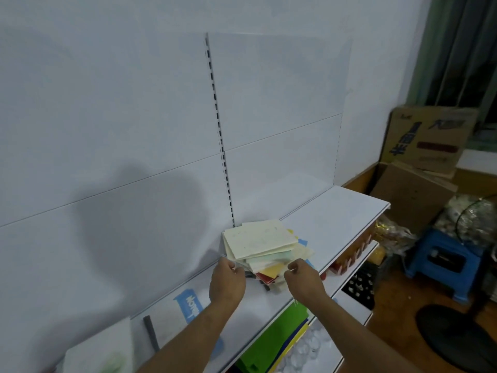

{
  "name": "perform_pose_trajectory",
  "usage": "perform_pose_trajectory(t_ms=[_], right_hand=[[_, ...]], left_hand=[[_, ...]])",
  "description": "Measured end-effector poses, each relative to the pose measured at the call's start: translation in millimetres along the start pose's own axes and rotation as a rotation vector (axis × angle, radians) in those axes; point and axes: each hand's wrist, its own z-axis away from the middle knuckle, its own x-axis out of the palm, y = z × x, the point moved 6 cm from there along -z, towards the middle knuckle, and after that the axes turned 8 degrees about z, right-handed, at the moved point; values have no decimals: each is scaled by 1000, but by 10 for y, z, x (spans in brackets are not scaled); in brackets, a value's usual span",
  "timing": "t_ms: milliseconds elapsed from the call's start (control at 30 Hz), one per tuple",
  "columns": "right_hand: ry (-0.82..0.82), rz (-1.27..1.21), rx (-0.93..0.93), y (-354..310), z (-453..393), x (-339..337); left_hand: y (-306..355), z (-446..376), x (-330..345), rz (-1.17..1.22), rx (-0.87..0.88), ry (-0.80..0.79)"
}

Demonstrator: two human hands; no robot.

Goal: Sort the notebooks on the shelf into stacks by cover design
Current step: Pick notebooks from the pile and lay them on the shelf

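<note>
The mixed pile (265, 249) of notebooks sits at the back of the shelf (336, 211), fanned and skewed, cream covers on top. To sort it well, the person should lift covers one design at a time and lay each stack on bare shelf toward 3 o'clock. The left hand (228, 278) curls at the pile's 8 o'clock corner, fingers seemingly pinching an edge. The right hand (301, 275), at 5 o'clock, is curled too; whether it grips anything cannot be told.
</note>
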Motion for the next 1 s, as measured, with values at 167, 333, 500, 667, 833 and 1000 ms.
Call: perform_pose_trajectory(t_ms=[167,333,500,667,833,1000], right_hand=[[40,9,-12,-63,-471,-118],[102,71,6,-190,-1019,-258],[51,186,17,-387,-1421,-184],[-40,273,24,-430,-1646,18],[-62,317,34,-399,-1813,39],[-121,271,58,-253,-1922,60]], left_hand=[[80,-494,65,36,-87,56],[-17,-946,193,-22,-219,3],[-42,-1210,280,-8,-260,-87],[-100,-1263,291,29,-291,-40],[-86,-1221,330,157,-316,16],[-15,-1049,475,359,-381,35]])
